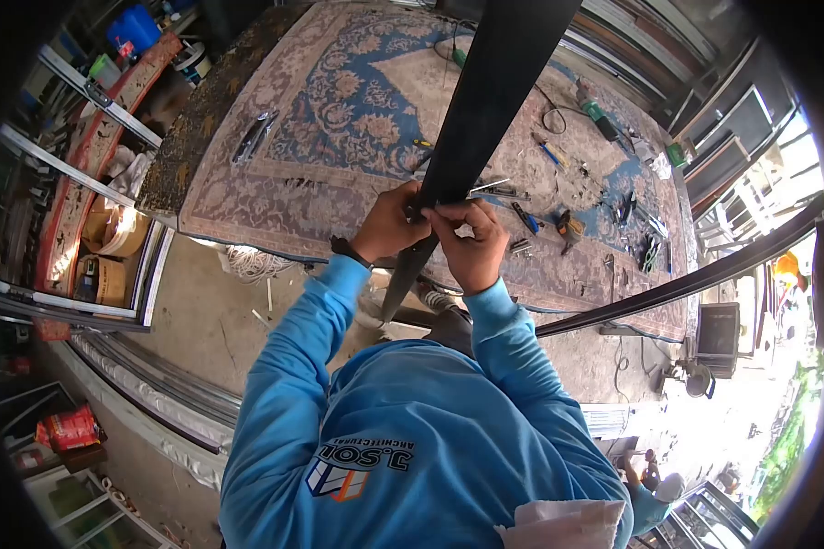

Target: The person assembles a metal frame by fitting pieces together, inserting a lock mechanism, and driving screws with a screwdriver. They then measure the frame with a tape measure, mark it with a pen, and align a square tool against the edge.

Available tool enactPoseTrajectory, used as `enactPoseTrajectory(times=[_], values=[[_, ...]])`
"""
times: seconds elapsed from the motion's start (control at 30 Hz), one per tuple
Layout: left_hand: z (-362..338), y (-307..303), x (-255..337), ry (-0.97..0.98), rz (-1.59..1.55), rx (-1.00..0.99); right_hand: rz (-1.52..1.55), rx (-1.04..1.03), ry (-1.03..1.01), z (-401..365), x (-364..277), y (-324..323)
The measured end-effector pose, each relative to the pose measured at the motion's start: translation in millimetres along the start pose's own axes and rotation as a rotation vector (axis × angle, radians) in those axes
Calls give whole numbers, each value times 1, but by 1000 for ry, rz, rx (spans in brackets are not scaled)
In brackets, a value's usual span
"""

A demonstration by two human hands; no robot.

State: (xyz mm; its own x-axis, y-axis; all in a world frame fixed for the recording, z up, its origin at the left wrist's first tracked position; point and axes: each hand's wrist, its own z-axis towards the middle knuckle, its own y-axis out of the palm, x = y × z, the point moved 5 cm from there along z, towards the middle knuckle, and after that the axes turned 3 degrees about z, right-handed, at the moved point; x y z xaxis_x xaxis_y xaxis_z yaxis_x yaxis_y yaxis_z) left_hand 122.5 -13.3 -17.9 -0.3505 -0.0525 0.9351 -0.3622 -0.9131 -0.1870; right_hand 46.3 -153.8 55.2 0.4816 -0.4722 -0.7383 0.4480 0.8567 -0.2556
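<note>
A long dark metal profile (494, 91) stands nearly upright in front of me, its lower end going down past my knees. My left hand (389, 222) grips its left edge at chest height. My right hand (471, 242) is closed against its right side, fingers pinching something small I cannot make out. Both arms wear blue sleeves, and a dark band sits on the left wrist.
A worktable covered by a patterned carpet (339, 110) stands ahead, strewn with screwdrivers, pliers and a cable (558, 119). A second dark profile (687, 279) leans across the right. Aluminium frames (82, 91) and boxes stand at the left; concrete floor below.
</note>
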Motion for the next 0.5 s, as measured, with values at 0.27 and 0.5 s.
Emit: enactPoseTrajectory(times=[0.27, 0.5], values=[[2, 0, 15, 56, 38, 23, -44, 73, -36, 2, 0, 4], [3, -2, 14, 29, 89, -36, -128, 49, -98, -2, 5, 2]])
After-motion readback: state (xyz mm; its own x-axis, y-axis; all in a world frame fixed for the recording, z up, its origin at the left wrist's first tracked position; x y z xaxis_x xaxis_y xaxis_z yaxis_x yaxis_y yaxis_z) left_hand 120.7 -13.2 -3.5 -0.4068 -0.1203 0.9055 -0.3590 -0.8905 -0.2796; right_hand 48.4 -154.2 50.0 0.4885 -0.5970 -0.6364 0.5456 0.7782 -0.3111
